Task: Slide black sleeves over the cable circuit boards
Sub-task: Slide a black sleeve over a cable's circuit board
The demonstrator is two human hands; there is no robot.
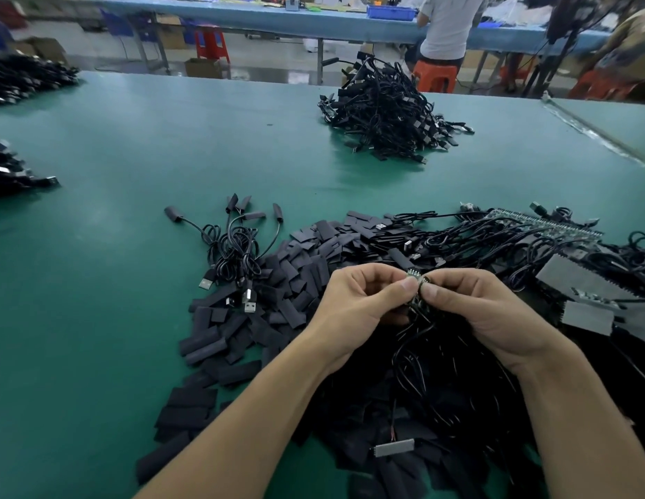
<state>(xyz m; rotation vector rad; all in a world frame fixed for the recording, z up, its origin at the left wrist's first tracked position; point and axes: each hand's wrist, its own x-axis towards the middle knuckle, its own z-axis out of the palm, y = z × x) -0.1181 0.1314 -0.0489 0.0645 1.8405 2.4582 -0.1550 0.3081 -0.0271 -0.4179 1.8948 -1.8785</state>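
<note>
Right now both hands meet just past the centre of the view. The left hand [364,300] and the right hand [483,307] each pinch, with curled fingers, the small grey circuit board with a row of metal contacts [413,273]. Its thin black cable [414,334] droops toward 6 o'clock. Whether a sleeve already sits between the thumbs cannot be told. The heap of flat black sleeves [278,279] lies at 9 o'clock on the green worktop [134,156]. Likely trouble: the board's corners could snag a flattened sleeve mouth, a skewed push could strain the solder joints, or the cable could tangle in the loose black wires [440,372] beneath.
</note>
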